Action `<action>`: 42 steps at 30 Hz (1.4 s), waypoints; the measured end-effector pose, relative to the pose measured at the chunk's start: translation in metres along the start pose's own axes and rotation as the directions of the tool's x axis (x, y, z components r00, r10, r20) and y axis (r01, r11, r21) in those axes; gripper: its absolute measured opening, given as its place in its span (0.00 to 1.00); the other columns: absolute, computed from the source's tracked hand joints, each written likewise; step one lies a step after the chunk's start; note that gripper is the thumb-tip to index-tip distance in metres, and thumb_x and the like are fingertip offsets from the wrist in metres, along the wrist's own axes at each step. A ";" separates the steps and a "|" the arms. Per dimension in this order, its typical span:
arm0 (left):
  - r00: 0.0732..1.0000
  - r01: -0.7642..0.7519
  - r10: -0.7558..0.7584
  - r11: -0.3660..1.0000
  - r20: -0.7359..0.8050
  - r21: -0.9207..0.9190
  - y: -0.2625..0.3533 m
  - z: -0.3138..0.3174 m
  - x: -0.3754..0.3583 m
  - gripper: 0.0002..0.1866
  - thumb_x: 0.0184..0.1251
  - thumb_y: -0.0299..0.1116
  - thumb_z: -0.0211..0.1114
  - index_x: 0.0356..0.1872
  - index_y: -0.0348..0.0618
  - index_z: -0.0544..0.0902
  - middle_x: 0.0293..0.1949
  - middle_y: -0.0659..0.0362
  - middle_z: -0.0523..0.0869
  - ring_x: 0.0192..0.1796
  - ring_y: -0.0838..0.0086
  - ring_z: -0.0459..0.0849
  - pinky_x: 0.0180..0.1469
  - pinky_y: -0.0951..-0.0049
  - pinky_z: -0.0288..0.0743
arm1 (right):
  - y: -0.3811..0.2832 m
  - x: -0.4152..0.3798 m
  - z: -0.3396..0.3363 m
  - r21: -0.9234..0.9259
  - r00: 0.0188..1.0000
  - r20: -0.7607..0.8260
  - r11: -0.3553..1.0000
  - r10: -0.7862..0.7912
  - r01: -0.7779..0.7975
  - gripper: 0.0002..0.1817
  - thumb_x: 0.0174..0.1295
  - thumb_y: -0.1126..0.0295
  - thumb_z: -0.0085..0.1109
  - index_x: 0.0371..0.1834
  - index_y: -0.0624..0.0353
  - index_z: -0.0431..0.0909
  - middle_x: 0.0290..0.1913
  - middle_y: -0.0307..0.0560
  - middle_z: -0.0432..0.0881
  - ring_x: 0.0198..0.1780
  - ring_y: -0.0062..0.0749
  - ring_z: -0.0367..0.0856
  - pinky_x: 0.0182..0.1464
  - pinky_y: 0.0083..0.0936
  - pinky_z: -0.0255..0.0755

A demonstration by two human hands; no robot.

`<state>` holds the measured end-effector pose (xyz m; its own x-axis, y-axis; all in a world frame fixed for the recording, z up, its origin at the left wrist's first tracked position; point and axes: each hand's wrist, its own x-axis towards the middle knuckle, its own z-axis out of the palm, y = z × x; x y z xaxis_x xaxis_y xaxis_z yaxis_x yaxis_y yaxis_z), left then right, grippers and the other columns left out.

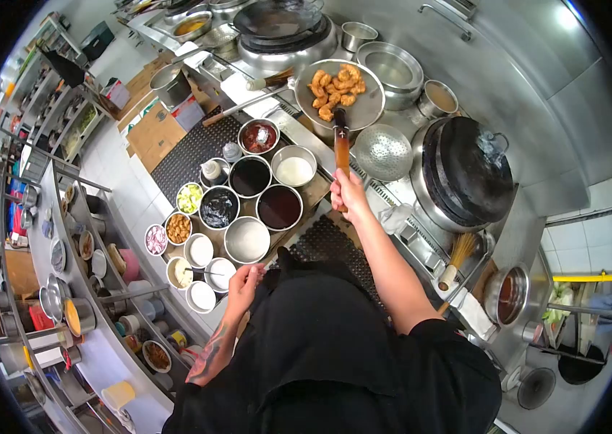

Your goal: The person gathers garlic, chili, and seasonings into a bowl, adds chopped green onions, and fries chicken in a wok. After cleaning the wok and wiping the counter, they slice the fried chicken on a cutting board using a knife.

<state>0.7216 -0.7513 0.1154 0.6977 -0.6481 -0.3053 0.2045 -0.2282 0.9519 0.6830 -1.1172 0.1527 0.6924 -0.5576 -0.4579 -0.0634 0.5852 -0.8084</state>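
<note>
My right hand [350,195] is wrapped around a brown handle [342,152] with a dark collar. The handle runs up to a shallow round pan [369,108], which holds several golden fried pieces [337,87]; whether the two are joined is hard to see. Just right of the handle lies a perforated metal skimmer [384,153]. My left hand [244,288] hangs beside the seasoning tubs with its fingers loosely bent, and nothing shows in them. Close to it, a thin spoon handle [208,272] sticks out of a tub of pale paste [179,273].
Tubs of dark sauce [280,207], red sauce [259,136] and white powder [247,239] crowd the left side. Two dark woks [471,170] [277,20] sit on burners. A bamboo brush [459,257] lies at the right. Shelving [125,318] with bowls stands at the far left.
</note>
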 end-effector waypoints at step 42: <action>0.499 0.818 -0.690 0.574 -0.525 0.023 -0.398 0.027 -0.413 0.26 0.62 0.55 0.58 0.29 0.38 0.87 0.30 0.51 0.89 0.34 0.55 0.88 0.43 0.56 0.79 | -0.008 -0.025 0.019 -0.397 0.977 0.161 0.898 -0.136 0.191 0.11 0.75 0.58 0.53 0.38 0.49 0.69 0.20 0.31 0.64 0.11 0.16 0.58 0.11 0.19 0.53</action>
<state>0.3330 -0.4123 -0.1381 0.5675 0.2157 -0.7946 0.6726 -0.6781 0.2963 0.6793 -1.0968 0.1781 0.8011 -0.5301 -0.2777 -0.2099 0.1856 -0.9599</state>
